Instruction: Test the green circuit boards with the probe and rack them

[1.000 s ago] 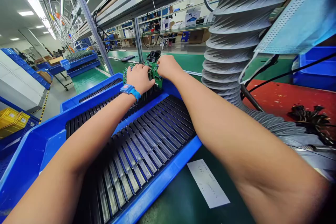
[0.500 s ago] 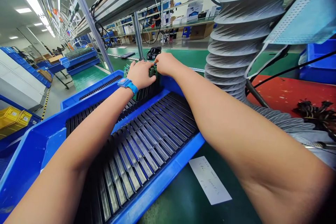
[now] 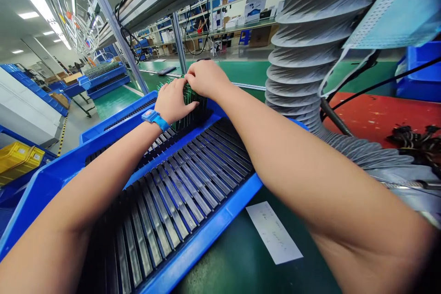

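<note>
Several green circuit boards [image 3: 190, 97] stand upright in a row in the far end of a blue tray [image 3: 223, 213]. My left hand [image 3: 171, 101] rests over their top edges, with its thumb spread out to the right and its fingertips partly hidden. Just beside it, my right hand [image 3: 208, 78] has its fingers curled in a pinch at the top edge of a board. Its palm hides most of what it grips. A blue band [image 3: 155, 119] is around my left wrist. Black slotted racks [image 3: 179, 183] line the tray below my forearms.
A paper slip with handwriting [image 3: 274, 232] lies on the green bench. To the right hang a grey flexible duct [image 3: 303, 41] and a blue face mask [image 3: 396, 18]. Behind the duct is a red surface [image 3: 365, 110] with dark cables. A metal post [image 3: 179, 41] rises beyond the boards.
Both hands have shifted slightly left and nearer along the row of boards. My right hand has come closer to my left hand's fingertips.
</note>
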`<state>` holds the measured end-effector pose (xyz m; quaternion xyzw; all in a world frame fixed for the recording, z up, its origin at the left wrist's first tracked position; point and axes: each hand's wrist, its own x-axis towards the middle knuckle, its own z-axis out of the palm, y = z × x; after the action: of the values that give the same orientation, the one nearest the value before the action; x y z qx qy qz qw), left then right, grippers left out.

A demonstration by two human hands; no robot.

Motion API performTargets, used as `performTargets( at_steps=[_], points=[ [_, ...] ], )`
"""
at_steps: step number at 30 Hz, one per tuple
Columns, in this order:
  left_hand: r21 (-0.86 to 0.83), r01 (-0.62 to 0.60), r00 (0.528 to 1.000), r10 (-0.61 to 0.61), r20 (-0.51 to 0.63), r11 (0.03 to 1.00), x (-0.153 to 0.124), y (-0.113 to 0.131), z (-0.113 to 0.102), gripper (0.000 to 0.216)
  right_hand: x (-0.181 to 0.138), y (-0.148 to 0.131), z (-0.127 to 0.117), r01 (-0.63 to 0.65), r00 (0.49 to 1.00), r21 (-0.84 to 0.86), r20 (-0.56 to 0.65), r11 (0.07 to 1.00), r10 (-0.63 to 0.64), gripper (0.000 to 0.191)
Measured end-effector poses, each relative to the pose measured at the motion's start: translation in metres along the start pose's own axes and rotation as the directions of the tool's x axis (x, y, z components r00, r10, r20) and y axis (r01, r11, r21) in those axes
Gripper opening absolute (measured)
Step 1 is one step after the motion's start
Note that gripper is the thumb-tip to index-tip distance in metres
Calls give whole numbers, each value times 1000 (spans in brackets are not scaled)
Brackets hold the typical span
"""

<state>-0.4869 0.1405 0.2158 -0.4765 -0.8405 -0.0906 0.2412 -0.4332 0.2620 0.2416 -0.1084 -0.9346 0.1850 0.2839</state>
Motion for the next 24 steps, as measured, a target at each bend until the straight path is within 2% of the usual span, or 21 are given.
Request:
performTargets(
  at_steps=[2,8,11,14,17,19,22,24],
  points=[
    [-8,13,1000,-13,-3,1000,-3,-3,-2,59,-2,-3,1,-18,1000,4,11,1000,18,19],
    [-9,34,999,-34,-11,999,-5,-4,-3,56,-5,-5,1,2,999,-33,41,999,-1,17],
    [-18,4,1000,-4,28,1000,-2,-7,-6,59,-5,-5,1,-20,997,-42,68,999,23,17],
    [-21,-32,998,33,60,999,-1,-13,-11,51,-5,-5,0,-25,996,-26,83,999,27,18],
    [-1,-12,999,12,31,1000,-1,-16,-11,45,-4,-7,-1,5,996,-6,84,1000,-5,17],
    [2,-13,999,13,37,1000,0,-16,-10,45,-6,-8,-3,-4,992,-1,129,1000,4,17],
    [-14,-59,994,60,95,998,3,-16,-10,44,-8,-10,-7,-83,962,7,262,997,78,23],
    [-36,-100,986,104,129,994,5,-18,-11,50,-8,-10,-8,-92,975,15,203,996,87,21]
  ],
)
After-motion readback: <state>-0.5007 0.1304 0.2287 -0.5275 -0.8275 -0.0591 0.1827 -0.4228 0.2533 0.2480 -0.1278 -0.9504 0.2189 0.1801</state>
